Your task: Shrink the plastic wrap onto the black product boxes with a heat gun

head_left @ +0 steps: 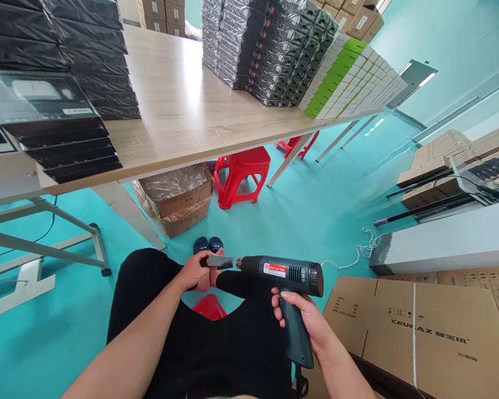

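My right hand (301, 316) is wrapped round the handle of a dark green heat gun (289, 274) with a red and white label. Its nozzle points left. Just in front of the nozzle, my left hand (193, 272) grips a small dark box (219, 261) by its left end, with a glossy side showing. A narrow gap separates box and nozzle. Both hands are above my lap. At the upper left, wrapped black boxes (72, 144) are stacked on the wooden table (166, 111).
More black boxes (270, 52) and white-green boxes (349, 77) line the table. Beneath it are an open carton (177, 208) and a red stool (243, 174). Large cartons (399, 327) stand at my right. A white cable (357, 249) lies on the floor.
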### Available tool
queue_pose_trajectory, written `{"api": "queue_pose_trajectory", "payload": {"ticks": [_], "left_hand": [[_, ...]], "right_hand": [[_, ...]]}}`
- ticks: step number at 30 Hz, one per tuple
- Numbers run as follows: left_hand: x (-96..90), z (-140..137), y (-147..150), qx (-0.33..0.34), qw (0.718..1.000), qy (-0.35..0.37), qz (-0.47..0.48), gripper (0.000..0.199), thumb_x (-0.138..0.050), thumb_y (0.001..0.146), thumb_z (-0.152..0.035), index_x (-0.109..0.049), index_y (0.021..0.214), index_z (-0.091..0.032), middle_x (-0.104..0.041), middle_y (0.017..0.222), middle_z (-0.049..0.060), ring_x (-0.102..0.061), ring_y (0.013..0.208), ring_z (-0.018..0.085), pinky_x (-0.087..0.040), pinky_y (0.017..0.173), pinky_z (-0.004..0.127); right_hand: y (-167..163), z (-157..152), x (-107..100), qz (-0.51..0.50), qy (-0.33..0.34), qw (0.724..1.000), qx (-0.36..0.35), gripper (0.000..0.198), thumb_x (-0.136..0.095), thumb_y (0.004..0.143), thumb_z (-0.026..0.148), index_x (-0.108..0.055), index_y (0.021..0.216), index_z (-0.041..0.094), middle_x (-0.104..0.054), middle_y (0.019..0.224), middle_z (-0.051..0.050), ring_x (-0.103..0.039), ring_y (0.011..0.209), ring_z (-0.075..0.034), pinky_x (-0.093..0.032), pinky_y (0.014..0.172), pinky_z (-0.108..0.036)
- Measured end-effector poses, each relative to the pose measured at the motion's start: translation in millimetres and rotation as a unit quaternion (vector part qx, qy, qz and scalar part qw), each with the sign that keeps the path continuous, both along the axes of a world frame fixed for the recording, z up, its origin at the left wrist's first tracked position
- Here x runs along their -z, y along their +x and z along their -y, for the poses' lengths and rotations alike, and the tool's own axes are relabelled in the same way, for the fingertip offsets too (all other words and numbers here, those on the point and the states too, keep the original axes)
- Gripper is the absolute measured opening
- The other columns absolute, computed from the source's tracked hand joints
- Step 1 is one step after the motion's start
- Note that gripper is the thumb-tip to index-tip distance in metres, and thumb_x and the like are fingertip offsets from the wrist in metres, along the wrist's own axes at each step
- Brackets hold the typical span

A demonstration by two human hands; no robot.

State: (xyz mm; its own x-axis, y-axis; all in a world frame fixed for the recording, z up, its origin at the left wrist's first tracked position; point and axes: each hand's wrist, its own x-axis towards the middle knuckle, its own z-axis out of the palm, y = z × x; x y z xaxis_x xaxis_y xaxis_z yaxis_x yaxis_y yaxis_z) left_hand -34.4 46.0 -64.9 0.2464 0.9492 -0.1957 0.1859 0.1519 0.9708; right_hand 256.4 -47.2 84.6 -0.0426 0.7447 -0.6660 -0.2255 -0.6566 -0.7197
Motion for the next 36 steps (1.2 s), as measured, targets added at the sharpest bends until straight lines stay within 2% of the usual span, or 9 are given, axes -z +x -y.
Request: {"api": "queue_pose_trajectory", "payload": {"ticks": [8,14,16,19,22,24,28,32,36], "left_hand": [[-6.4,1.3,0.9,0.016,0.999,0.016,-0.023,0.034,-0.055,0.068,-0.018,-0.067,0.100,-0.020,-0.067,0.105,0.004,-0.059,0.103,0.025,-0.043,0.093,0.038],[0.1,2.0,2.9,0.009,0.999,0.024,-0.039,0.041,-0.059,0.067,-0.019,-0.063,0.108,-0.021,-0.064,0.111,0.005,-0.058,0.104,0.025,-0.043,0.091,0.037],[2.9,2.4,3.7,0.012,0.998,0.031,-0.054,0.039,-0.061,0.067,-0.021,-0.060,0.106,-0.021,-0.064,0.107,0.004,-0.059,0.099,0.024,-0.045,0.086,0.035],[6.1,3.2,5.0,0.019,0.995,0.047,-0.092,0.026,-0.060,0.069,-0.021,-0.058,0.094,-0.021,-0.063,0.093,0.002,-0.059,0.087,0.020,-0.045,0.079,0.033],[6.9,4.7,6.0,0.032,0.992,0.054,-0.109,0.023,-0.057,0.069,-0.017,-0.057,0.092,-0.021,-0.061,0.087,0.000,-0.058,0.081,0.018,-0.045,0.075,0.031],[6.0,5.9,6.1,0.038,0.991,0.056,-0.112,0.025,-0.056,0.067,-0.015,-0.057,0.092,-0.021,-0.061,0.087,0.000,-0.057,0.081,0.018,-0.044,0.075,0.031],[3.5,6.8,5.9,0.037,0.991,0.059,-0.112,0.025,-0.055,0.066,-0.012,-0.059,0.089,-0.020,-0.062,0.090,0.001,-0.057,0.083,0.018,-0.044,0.075,0.031],[5.4,5.6,7.0,0.029,0.989,0.073,-0.127,0.028,-0.055,0.064,-0.010,-0.061,0.089,-0.021,-0.063,0.092,0.002,-0.058,0.087,0.019,-0.044,0.077,0.031],[10.5,4.5,7.8,0.025,0.988,0.085,-0.128,0.030,-0.056,0.062,-0.009,-0.062,0.089,-0.021,-0.063,0.095,0.003,-0.058,0.092,0.021,-0.044,0.080,0.033]], "right_hand": [[-8.8,-5.8,-2.9,0.016,0.002,1.000,-0.019,0.025,-0.062,0.080,0.030,-0.067,0.096,0.012,-0.066,0.077,-0.006,-0.060,0.059,-0.015,-0.049,0.049,-0.024],[-8.3,-8.0,3.5,0.060,0.016,0.997,-0.050,0.027,-0.063,0.080,0.032,-0.066,0.099,0.013,-0.067,0.079,-0.007,-0.061,0.062,-0.015,-0.051,0.054,-0.027],[-13.1,-7.7,3.5,0.060,0.009,0.996,-0.073,0.027,-0.063,0.079,0.032,-0.067,0.098,0.013,-0.067,0.079,-0.007,-0.061,0.062,-0.015,-0.051,0.054,-0.027],[-27.2,-6.8,0.9,0.027,0.014,0.991,-0.130,0.029,-0.065,0.077,0.032,-0.067,0.098,0.012,-0.067,0.080,-0.007,-0.062,0.061,-0.016,-0.050,0.053,-0.027],[-42.0,-8.4,-2.7,0.029,0.032,0.990,-0.133,0.031,-0.066,0.076,0.033,-0.068,0.098,0.012,-0.067,0.078,-0.006,-0.061,0.060,-0.015,-0.049,0.053,-0.027],[-47.8,-10.7,-4.7,0.048,0.028,0.991,-0.125,0.029,-0.065,0.076,0.033,-0.068,0.097,0.012,-0.066,0.076,-0.005,-0.060,0.059,-0.014,-0.049,0.053,-0.027],[-49.5,-14.2,-7.0,0.032,0.026,0.987,-0.154,0.029,-0.066,0.074,0.031,-0.067,0.096,0.012,-0.066,0.077,-0.005,-0.060,0.059,-0.015,-0.048,0.052,-0.028],[-47.1,-14.2,-6.8,0.055,0.035,0.988,-0.142,0.028,-0.065,0.075,0.032,-0.068,0.096,0.013,-0.066,0.076,-0.005,-0.059,0.058,-0.014,-0.049,0.053,-0.028],[-49.4,-12.9,-4.7,0.035,0.034,0.983,-0.176,0.027,-0.066,0.075,0.030,-0.068,0.095,0.012,-0.067,0.076,-0.006,-0.061,0.059,-0.016,-0.048,0.052,-0.028]]}}
